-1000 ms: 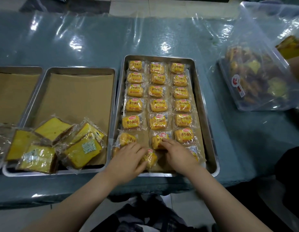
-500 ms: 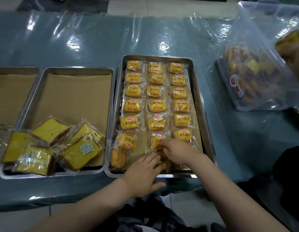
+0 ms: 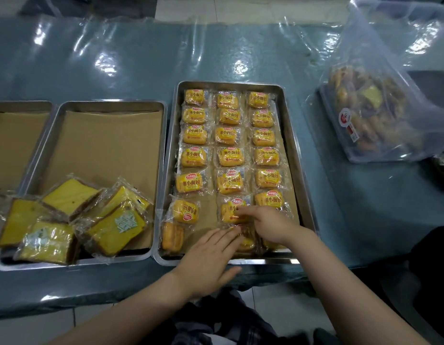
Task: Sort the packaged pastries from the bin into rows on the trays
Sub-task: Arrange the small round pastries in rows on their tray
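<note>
left hand [image 3: 208, 257] slid back flat, right hand [image 3: 267, 221] fingertips on "小面包" bun packet [image 3: 230, 212], both fingers straight

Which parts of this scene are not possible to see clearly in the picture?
Head view only:
- Nearest row of the full tray: both hands cover the packets, count unclear.
- Left hand and right hand: grip unclear.
- Plastic bin: cloudy bag blurs the pastries.
- Far-left tray: cut off by the frame edge.

A table [image 3: 141, 58] is covered by clear plastic sheeting over blue-green cloth. Three steel trays [image 3: 294, 155] are set side by side on it. A clear plastic bin [image 3: 380, 108] is placed at the right.
</note>
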A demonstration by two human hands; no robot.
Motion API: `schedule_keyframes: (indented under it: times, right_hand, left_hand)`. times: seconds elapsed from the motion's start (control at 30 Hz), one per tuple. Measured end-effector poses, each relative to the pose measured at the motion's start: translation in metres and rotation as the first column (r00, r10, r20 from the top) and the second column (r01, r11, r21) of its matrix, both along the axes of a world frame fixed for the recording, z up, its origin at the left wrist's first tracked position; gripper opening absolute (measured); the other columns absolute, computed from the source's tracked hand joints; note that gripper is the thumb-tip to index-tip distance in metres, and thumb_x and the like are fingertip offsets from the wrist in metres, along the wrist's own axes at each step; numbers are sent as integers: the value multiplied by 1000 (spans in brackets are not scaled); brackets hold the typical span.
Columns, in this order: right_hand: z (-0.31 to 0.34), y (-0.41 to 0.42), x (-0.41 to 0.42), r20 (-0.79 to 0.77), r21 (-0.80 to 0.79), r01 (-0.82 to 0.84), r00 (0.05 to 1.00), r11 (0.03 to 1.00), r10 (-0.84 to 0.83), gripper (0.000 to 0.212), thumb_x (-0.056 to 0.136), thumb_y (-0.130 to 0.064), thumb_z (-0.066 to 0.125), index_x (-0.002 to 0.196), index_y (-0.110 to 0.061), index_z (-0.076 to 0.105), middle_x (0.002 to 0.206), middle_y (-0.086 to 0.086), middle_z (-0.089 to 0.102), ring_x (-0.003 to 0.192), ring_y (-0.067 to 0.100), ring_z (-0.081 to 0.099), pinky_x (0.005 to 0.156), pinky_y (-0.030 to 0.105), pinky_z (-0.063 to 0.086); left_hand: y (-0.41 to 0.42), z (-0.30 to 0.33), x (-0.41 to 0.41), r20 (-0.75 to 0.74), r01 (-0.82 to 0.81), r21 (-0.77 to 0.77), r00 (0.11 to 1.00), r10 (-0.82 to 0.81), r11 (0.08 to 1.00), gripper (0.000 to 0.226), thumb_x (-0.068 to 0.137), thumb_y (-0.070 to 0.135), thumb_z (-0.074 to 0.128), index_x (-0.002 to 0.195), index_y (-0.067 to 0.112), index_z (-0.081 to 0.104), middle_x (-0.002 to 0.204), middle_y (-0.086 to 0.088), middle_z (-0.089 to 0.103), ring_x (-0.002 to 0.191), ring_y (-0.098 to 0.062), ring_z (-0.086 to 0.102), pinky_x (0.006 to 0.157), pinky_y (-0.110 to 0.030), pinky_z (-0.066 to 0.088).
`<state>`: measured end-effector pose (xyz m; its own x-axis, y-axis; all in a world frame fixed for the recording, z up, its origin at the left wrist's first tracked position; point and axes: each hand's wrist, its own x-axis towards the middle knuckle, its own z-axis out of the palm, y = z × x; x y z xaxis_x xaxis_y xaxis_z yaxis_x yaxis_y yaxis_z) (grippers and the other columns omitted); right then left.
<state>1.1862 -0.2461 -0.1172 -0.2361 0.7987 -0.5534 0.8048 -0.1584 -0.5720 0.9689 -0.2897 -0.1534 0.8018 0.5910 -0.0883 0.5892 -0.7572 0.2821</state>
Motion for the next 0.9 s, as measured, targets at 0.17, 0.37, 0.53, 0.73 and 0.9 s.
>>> schedule_keyframes:
  times: [0.17,0.37,0.53,0.73,0.9]
  right_hand:
    - [-8,-17,11,-73,376,228,973,898,-217,43,93,0,49,117,-29,67,127,-6,63,118,12,56,102,34,47]
    - [-16,-60,11,27,529,-69,998,846,64,40,77,2,54,100,-22,77,111,-7,73,103,14,66,95,31,50]
    - [-28,-73,25,164,501,-227,972,835,165,43,82,-20,42,107,-32,75,127,-19,63,118,16,59,100,32,41]
    - [-27,-71,27,170,481,-257,965,838,198,46,85,-25,36,109,-34,75,132,-22,59,124,11,47,104,29,32]
    - [-26,-68,23,-44,557,109,994,823,-102,35,80,-7,50,84,-30,76,118,-25,62,118,6,49,102,36,38]
  left_hand:
    - [2,-3,-10,-48,10,-12,999,-10,1000,64,98,60,28,149,21,35,154,0,37,139,-19,39,116,-42,28]
    - [5,-10,-17,-133,57,29,990,-53,998,74,94,67,30,150,20,33,156,-4,33,139,-23,38,113,-45,29]
    - [6,-7,-23,-135,74,24,988,-70,997,75,92,68,30,152,23,29,157,-2,31,132,-23,46,106,-43,39]
    - [13,4,-30,-161,97,-120,980,-116,988,67,97,62,25,155,33,7,163,7,0,145,-21,18,117,-39,11]
    - [24,22,-29,66,16,-111,998,-9,994,37,99,50,34,120,34,61,144,14,46,136,-8,29,113,-38,27]
